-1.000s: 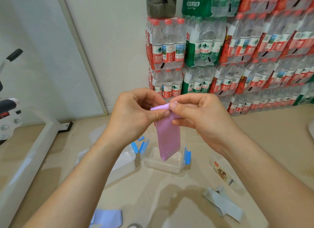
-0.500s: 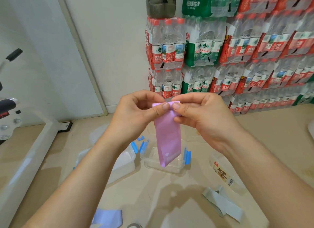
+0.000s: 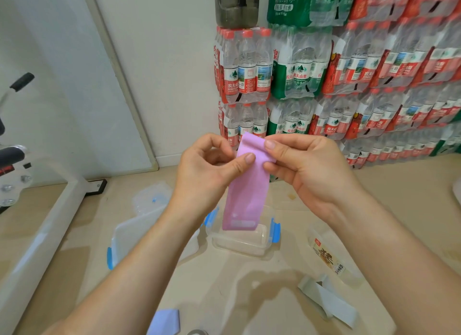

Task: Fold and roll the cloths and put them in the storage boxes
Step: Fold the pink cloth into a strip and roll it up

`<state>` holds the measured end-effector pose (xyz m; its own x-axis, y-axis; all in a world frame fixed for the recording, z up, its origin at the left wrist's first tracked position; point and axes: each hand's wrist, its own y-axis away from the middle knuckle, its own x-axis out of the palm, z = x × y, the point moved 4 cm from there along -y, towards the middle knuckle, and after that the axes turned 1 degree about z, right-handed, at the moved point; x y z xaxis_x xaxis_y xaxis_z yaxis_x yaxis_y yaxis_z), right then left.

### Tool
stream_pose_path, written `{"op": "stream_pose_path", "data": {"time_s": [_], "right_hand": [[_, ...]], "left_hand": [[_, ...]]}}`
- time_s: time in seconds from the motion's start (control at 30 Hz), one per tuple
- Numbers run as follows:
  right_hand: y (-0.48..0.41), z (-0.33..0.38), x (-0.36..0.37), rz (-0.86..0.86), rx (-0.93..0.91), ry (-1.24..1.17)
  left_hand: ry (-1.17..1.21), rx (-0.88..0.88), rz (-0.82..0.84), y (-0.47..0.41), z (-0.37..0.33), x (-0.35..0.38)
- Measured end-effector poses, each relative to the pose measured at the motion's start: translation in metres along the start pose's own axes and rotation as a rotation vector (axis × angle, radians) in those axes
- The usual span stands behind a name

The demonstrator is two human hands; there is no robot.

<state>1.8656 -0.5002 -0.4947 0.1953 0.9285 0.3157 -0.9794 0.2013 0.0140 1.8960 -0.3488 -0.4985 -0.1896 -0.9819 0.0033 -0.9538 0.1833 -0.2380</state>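
Left hand (image 3: 209, 167) and right hand (image 3: 306, 167) pinch the pink cloth (image 3: 247, 197) at its top; folded strip hangs over the open box (image 3: 239, 244) beneath them; rolling apparently not done; grey cloth (image 3: 329, 302) and blue cloth (image 3: 166, 321) lie unpacked.

Small storage box (image 3: 239, 247): top open. The pink cloth (image 3: 247, 197) hangs over its mouth, and the lower end overlaps the far rim in view. Blue latches (image 3: 275, 231) flare out on both sides.
Left: larger box (image 3: 134, 234), just beside.
Right: lying bottle (image 3: 326, 257), near.
Front: bare floor (image 3: 249, 297) between lilac cloth (image 3: 166, 321) and grey cloth (image 3: 329, 302).
Rear: stacked water packs (image 3: 349, 85) wall it off.
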Motion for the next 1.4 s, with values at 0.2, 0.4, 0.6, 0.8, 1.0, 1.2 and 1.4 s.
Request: {"op": "stream_pose_path", "data": {"time_s": [0.2,0.4,0.6,0.8,1.0,1.2,1.4], "right_hand": [[-0.0008,-0.0002,-0.0022,0.001,0.021,-0.121],[-0.0001,0.0005,-0.0028,0.01,0.022,-0.137],[0.0003,0.001,-0.0031,0.007,0.019,-0.072],[0.0033,0.005,-0.0011,-0.014,-0.062,0.138],[0.0051,0.0067,0.0009,-0.002,-0.086,0.141],[0.0055,0.0033,0.0026,-0.008,-0.09,0.096],[0.0026,0.0009,0.0015,-0.038,-0.126,0.125]], "left_hand": [[-0.032,-0.017,0.005,0.0025,0.0056,0.009],[0.062,-0.085,-0.017,0.0027,0.008,0.0102],[0.135,-0.121,-0.012,0.0025,0.0088,0.0084],[0.133,-0.094,-0.021,0.0004,0.0079,0.0039],[0.042,-0.051,-0.018,-0.0002,0.006,0.0034],[0.036,-0.09,0.026,0.0013,0.0068,0.0054],[0.016,-0.142,0.043,0.0013,0.0079,0.0079]]}}
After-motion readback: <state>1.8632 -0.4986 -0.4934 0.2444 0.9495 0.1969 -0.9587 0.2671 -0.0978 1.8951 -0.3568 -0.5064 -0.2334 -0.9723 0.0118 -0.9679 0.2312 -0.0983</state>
